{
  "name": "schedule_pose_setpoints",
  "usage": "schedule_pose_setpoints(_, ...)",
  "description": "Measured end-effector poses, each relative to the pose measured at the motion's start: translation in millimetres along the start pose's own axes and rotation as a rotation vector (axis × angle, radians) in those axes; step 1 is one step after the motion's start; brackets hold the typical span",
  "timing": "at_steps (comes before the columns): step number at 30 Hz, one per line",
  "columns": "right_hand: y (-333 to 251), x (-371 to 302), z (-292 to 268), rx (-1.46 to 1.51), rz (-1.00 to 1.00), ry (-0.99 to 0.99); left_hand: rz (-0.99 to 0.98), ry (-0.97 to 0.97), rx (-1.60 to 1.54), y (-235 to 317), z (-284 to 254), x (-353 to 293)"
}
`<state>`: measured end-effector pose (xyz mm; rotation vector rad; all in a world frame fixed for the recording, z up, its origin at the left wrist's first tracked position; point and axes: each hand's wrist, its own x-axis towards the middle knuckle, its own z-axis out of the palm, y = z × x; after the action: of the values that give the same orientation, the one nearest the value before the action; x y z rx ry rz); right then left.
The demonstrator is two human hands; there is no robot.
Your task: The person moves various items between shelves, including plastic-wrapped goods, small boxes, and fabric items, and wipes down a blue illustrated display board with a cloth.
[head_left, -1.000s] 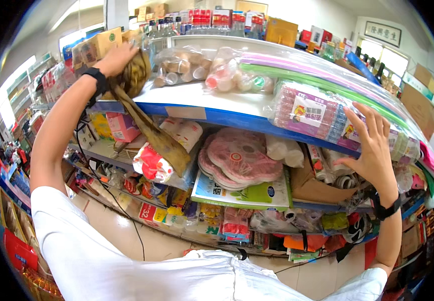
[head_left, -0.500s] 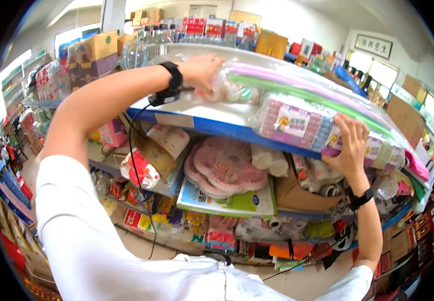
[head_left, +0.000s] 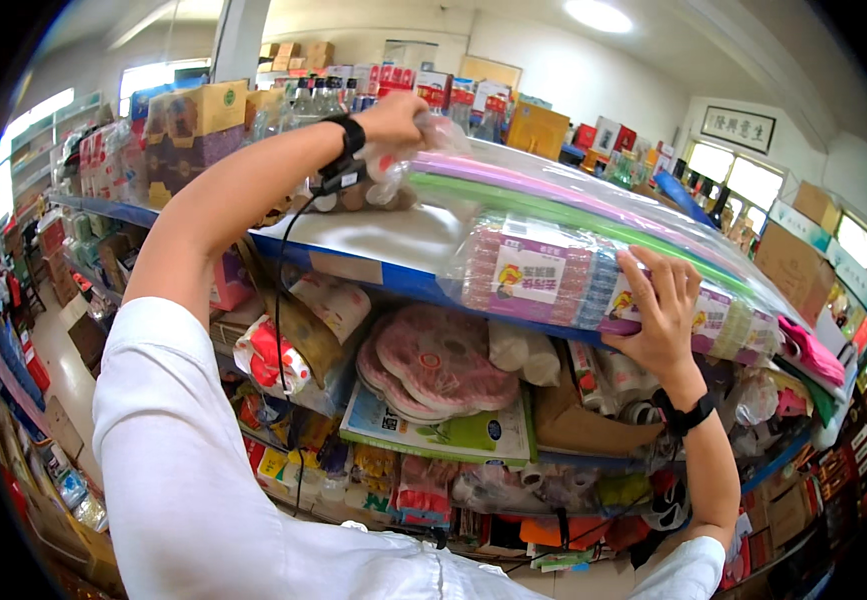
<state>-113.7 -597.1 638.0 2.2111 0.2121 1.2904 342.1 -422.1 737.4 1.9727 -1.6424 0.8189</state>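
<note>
at upper centre, the left hand (head_left: 391,118) pinches a clear bag (head_left: 443,134). right of centre, the right hand (head_left: 663,315) grips the pack (head_left: 543,272), its long axis slanting gently down rightward.

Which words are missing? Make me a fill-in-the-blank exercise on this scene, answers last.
The ____ hand grasps a clear plastic bag.
The right hand touches a long wrapped pack near the shelf's ____ front edge.
The band on the right wrist is ____.

Missing words: left; blue; black.
</note>
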Motion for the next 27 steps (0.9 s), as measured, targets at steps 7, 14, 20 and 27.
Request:
schedule_pose_setpoints(7,-52,44,42,0.101,-0.007,0.072,-0.128,0.242,0.052,-15,-98,-3)
schedule_pose_setpoints(14,-67,60,71,0.114,0.013,0.103,-0.257,0.399,0.079,44,-163,10)
schedule_pose_setpoints(20,-74,66,57,0.160,0.070,0.013,-0.309,0.271,-0.193,107,-180,6)
schedule_pose_setpoints(27,-3,62,21,0.083,0.168,-0.047,-0.328,0.116,-0.501,117,-144,48)
